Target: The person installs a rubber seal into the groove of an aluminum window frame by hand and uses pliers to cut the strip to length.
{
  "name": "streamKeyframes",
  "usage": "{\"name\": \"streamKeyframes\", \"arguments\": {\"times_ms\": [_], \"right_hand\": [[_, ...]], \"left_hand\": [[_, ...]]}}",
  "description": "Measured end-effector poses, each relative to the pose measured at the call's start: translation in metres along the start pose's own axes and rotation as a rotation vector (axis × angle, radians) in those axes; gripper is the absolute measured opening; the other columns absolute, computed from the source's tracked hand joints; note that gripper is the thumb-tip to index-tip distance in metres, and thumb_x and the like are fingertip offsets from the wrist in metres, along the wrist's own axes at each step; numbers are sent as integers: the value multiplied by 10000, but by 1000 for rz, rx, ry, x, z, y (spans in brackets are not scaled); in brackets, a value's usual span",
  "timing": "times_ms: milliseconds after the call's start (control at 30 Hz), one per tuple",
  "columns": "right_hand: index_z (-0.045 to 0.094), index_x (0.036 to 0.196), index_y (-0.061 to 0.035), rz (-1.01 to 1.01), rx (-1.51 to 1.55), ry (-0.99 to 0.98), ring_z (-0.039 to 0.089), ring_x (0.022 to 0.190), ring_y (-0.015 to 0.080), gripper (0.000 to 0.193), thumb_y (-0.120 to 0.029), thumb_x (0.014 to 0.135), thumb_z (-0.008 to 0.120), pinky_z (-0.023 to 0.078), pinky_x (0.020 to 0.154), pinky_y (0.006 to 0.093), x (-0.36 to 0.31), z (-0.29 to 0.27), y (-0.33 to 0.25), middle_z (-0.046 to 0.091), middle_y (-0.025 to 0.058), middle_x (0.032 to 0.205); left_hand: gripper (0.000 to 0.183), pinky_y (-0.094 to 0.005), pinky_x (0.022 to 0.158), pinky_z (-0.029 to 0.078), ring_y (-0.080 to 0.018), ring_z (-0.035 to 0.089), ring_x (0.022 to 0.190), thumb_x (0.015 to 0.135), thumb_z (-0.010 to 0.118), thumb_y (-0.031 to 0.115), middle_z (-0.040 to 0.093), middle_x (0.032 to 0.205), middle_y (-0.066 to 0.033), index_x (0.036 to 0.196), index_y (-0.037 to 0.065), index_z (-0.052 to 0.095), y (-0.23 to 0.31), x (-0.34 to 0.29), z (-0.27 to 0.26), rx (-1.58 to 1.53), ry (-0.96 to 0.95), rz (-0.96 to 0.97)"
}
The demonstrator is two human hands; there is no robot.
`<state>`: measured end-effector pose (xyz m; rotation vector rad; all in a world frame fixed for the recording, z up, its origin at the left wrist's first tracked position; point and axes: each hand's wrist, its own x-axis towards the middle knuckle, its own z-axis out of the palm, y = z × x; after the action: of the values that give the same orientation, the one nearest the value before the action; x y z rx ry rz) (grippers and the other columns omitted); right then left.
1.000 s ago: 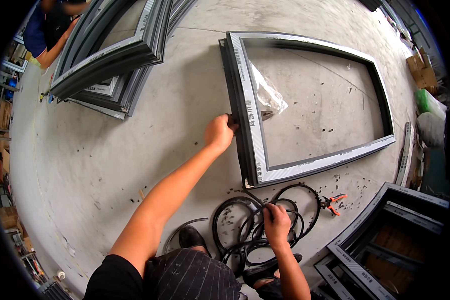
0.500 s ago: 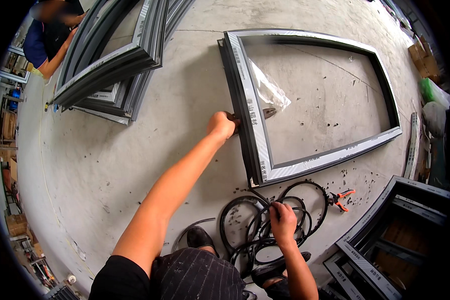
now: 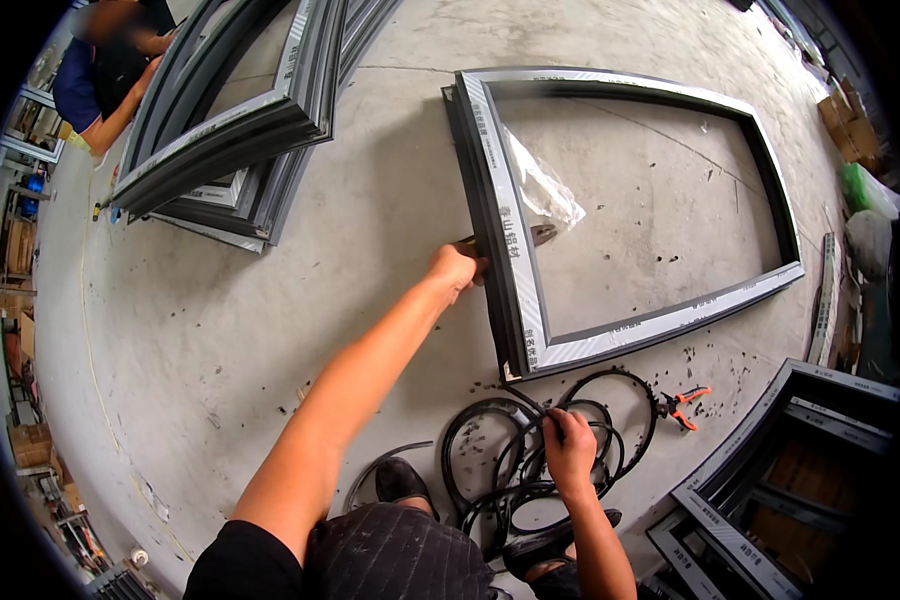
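Observation:
A dark window frame (image 3: 526, 290) with pale protective film lies on the concrete floor in front of me. Against its left side is my left hand (image 3: 455, 272), fingers closed and partly hidden at the edge; what they grip cannot be made out. The jaws of a pair of pliers (image 3: 543, 234) show just inside that side bar. My right hand (image 3: 570, 450), nearer to me, is pinched on a black rubber strip (image 3: 525, 397) running from the frame's near left corner. Loose coils of the strip lie around that hand, between the frame and my feet.
Orange-handled cutters (image 3: 682, 408) lie right of the coils, among black scraps. Stacked frames (image 3: 270, 130) stand at the upper left, where another person (image 3: 105, 85) works. More frames (image 3: 740, 530) sit at the lower right. Clear plastic film (image 3: 545, 190) lies inside the frame.
My left hand has slid a little toward me along the frame's side, exposing a tool handle beyond it. My right hand stays almost still on the rubber strip.

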<state>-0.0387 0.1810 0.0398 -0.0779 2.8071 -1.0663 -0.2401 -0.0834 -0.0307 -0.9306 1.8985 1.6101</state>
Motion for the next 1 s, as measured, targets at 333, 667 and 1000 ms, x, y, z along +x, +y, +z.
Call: {"name": "streamKeyframes", "arguments": {"times_ms": [333,667,1000], "right_hand": [[655,935,-43,29,5,-10,605,727,333,130,-99,818,643,485,641,391,5,-5,3,610,139,812],[656,935,-41,37,6,-22,602,728,335,134,-112,822,641,484,644,395,2,-2,2,606,142,810],[659,940,-28,29,1,-18,604,712,314,139,-101,823,643,481,644,371,2,-2,5,607,141,794]], "left_hand": [[232,-289,490,497,-145,602,534,922,575,194,630,672,-86,862,-26,613,-35,-62,11,-119,177,197],[315,-322,622,545,-192,623,584,957,525,245,671,785,-107,930,-43,650,-38,-41,26,-435,15,67],[281,-295,604,532,-179,655,664,951,543,224,684,800,-114,897,-20,671,-40,-42,18,-341,-130,80]]}}
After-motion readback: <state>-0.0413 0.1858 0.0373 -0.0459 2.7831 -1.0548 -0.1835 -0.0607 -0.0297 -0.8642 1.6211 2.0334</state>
